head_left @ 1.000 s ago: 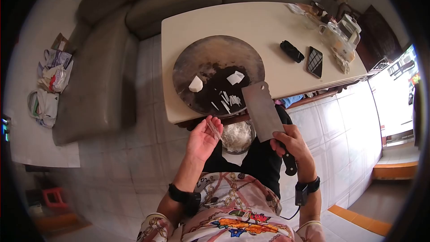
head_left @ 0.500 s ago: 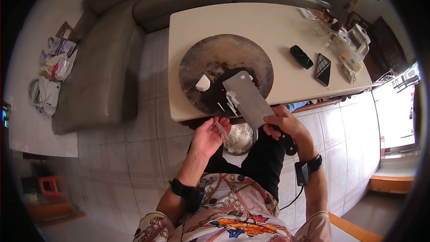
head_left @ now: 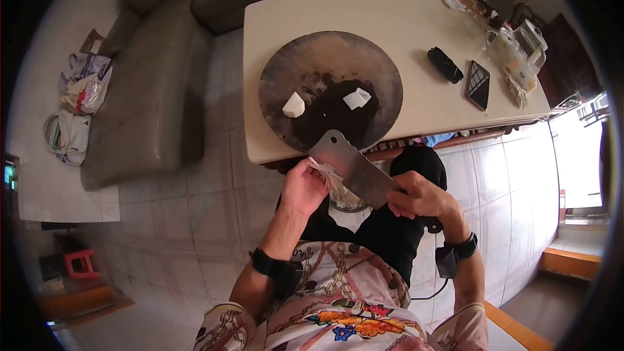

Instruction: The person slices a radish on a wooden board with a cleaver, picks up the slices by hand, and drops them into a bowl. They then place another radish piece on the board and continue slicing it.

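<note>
My right hand (head_left: 419, 195) is wrapped around the handle of a wide cleaver (head_left: 354, 172), its blade held past the near edge of the board. At the blade's left side, my left hand (head_left: 305, 188) has closed fingers on thin white vegetable strips (head_left: 327, 170), which lie against the steel. Below the blade, a bowl of pale shreds (head_left: 346, 201) is partly hidden. On the round dark chopping board (head_left: 325, 49) rest a white vegetable chunk (head_left: 294, 105) on the left and a few white slices (head_left: 357, 98) on the right.
The board stands on a cream table (head_left: 292, 16). On its right side lie a black case (head_left: 445, 65), a phone (head_left: 478, 84) and a clear plastic pitcher (head_left: 520, 52) among bags. A grey sofa (head_left: 146, 91) borders the table's left and far sides.
The cleaver has come off the board toward my body, over the bowl. The strips that lay by the blade are off the board, and my left hand has met the blade. White slices now show on the board.
</note>
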A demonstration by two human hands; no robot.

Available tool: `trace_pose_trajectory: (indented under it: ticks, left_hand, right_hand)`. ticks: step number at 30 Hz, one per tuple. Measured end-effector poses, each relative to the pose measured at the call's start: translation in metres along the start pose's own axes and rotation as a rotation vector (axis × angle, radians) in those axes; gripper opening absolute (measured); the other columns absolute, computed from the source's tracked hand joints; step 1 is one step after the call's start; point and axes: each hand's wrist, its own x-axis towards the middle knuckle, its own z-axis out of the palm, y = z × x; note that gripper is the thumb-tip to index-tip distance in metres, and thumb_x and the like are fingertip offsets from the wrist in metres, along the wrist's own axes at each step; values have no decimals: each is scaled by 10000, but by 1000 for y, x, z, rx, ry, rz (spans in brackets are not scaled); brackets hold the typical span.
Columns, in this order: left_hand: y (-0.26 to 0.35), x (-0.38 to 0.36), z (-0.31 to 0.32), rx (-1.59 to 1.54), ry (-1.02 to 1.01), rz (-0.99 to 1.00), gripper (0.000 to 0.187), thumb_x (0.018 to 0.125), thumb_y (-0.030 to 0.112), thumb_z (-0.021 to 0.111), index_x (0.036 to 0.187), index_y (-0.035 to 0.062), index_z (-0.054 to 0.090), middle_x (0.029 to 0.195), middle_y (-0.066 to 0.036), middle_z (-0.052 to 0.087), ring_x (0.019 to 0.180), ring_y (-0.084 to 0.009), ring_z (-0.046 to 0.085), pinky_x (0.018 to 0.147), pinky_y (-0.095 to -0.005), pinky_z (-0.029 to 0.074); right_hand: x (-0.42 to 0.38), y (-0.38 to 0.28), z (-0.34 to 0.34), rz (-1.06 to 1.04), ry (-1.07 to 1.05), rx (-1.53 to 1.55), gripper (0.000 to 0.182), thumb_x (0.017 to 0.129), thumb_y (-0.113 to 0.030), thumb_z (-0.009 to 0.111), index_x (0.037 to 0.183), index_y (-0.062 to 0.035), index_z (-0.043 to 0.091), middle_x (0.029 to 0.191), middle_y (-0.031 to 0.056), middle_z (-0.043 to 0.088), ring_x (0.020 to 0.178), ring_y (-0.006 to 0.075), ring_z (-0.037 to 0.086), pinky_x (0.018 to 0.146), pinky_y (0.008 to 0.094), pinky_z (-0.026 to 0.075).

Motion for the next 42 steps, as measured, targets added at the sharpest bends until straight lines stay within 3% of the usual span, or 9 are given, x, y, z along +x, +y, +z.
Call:
trace_pose_trajectory:
  ticks: [8, 14, 22, 27, 33, 36, 39, 41, 42]
  left_hand:
    - [-16, 6, -18, -3, -6, -40, 123, 905, 150, 523, 964, 61, 584, 954, -59, 604, 914, -193, 590, 833, -398, 502]
    - [-44, 14, -16, 73, 207, -83, 140, 900, 168, 561, 980, 56, 588, 987, -51, 596, 952, -190, 576, 863, -413, 485]
    - [-84, 64, -72, 282, 279, -168, 191, 833, -1, 609, 1018, 29, 573, 948, -105, 629, 852, -219, 614, 727, -357, 519]
    - [-88, 83, -102, 476, 346, -165, 160, 816, -34, 610, 964, 23, 588, 950, -108, 637, 851, -223, 622, 726, -357, 521]
    - [-86, 92, -115, 527, 293, -196, 211, 769, -93, 622, 947, 16, 591, 874, -97, 645, 797, -215, 638, 690, -320, 533]
    - [-91, 94, -115, 514, 361, -107, 196, 748, -91, 628, 907, 21, 605, 854, -93, 641, 735, -190, 630, 616, -264, 521]
    - [-89, 100, -122, 549, 364, -69, 226, 740, -88, 640, 939, 15, 610, 898, -78, 648, 821, -170, 625, 751, -289, 515]
    - [-90, 102, -121, 749, 447, -90, 285, 783, -37, 622, 1061, 26, 609, 1021, -78, 637, 983, -166, 590, 887, -299, 452]
    - [-88, 106, -127, 755, 448, -95, 285, 783, -37, 622, 1061, 26, 609, 1021, -78, 637, 983, -166, 590, 887, -299, 452]
  right_hand:
    - [-43, 42, 39, 69, 151, 244, 252, 865, -125, 505, 664, 15, 563, 558, 13, 557, 430, 49, 473, 404, 219, 350]
    - [-51, 58, 65, 90, 296, 404, 239, 849, -121, 489, 680, 33, 558, 555, 38, 553, 422, 76, 477, 414, 244, 377]
    - [-24, 104, 85, 113, 475, 520, 246, 827, -109, 488, 629, 27, 540, 508, 49, 530, 409, 108, 488, 416, 258, 386]
    - [-16, 112, 89, 128, 461, 271, 275, 831, -115, 478, 608, 41, 522, 486, 69, 514, 405, 135, 500, 411, 283, 394]
    - [-18, 115, 88, 121, 463, 316, 247, 801, -96, 453, 611, 59, 487, 520, 95, 533, 415, 156, 519, 400, 309, 408]
    - [-17, 119, 89, 120, 509, 326, 277, 831, -108, 466, 606, 48, 510, 498, 78, 527, 405, 134, 509, 406, 287, 398]
    - [-16, 126, 88, 115, 567, 319, 233, 840, -101, 457, 682, 61, 512, 538, 79, 545, 413, 130, 510, 406, 285, 404]
    - [-17, 125, 87, 125, 580, 330, 209, 843, -94, 451, 718, 64, 504, 557, 79, 551, 418, 130, 510, 406, 282, 405]
    - [-17, 125, 88, 133, 587, 336, 187, 845, -88, 444, 755, 67, 497, 576, 80, 556, 424, 130, 511, 407, 280, 406]
